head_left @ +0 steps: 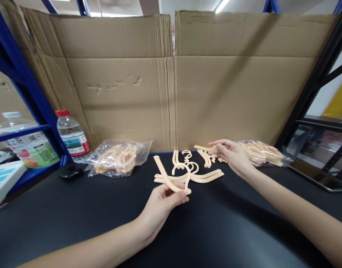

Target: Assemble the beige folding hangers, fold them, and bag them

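Between its thumb and fingers my left hand grips a cream plastic hanger piece, a curved arm joined to a hook. Farther right, my right hand pinches a loose hanger arm above the back of the table. Behind my left hand lie hanger parts with long curved arms. Loose hooks and short stacks of arms sit at the back, nearer my right hand. The right fingertips partly cover the arm's end.
Clear plastic bags of hanger parts lie at the left and the right. A red-capped bottle and a black mouse are at the left. Cardboard panels stand behind the black table. A dark-framed rack borders the right.
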A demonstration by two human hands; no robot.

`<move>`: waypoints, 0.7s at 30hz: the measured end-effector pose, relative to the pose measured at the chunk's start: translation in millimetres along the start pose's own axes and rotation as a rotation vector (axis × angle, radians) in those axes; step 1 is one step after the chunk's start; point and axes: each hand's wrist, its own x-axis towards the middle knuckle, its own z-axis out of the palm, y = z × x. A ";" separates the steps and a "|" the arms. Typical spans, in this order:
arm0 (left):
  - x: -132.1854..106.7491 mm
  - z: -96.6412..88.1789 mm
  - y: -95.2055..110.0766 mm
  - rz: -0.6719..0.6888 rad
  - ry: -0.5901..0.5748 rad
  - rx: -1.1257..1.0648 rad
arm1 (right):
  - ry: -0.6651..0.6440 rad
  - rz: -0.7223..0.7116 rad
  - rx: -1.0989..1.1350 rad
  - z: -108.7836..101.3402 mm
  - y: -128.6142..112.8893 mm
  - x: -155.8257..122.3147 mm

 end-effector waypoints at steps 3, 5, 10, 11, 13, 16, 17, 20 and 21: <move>-0.3 -0.2 0.3 -0.007 -0.001 -0.014 | 0.005 0.079 0.181 9.5 -21.8 -19.3; -0.4 -0.1 -0.1 0.005 -0.003 -0.020 | 0.003 0.111 0.239 16.7 -30.1 -28.5; -0.1 0.9 -1.3 0.037 0.001 0.023 | -0.052 0.348 0.418 29.8 -22.4 -39.4; 0.1 1.0 -1.3 0.044 0.001 0.038 | -0.065 0.394 0.463 32.1 -19.0 -41.4; 0.6 0.8 -1.6 0.055 -0.002 0.062 | -0.101 0.467 0.545 37.1 -14.2 -46.5; 1.7 -1.4 -3.0 0.065 -0.010 0.095 | -0.195 0.518 0.603 44.9 -13.4 -56.4; 2.1 -2.5 -3.7 0.070 -0.015 0.106 | -0.238 0.520 0.595 47.3 -14.1 -59.7; 2.9 -5.5 -5.7 0.088 -0.035 0.126 | -0.342 0.499 0.481 53.1 -15.8 -67.0; 3.1 -6.2 -6.0 0.089 -0.041 0.129 | -0.358 0.480 0.422 54.4 -16.0 -68.3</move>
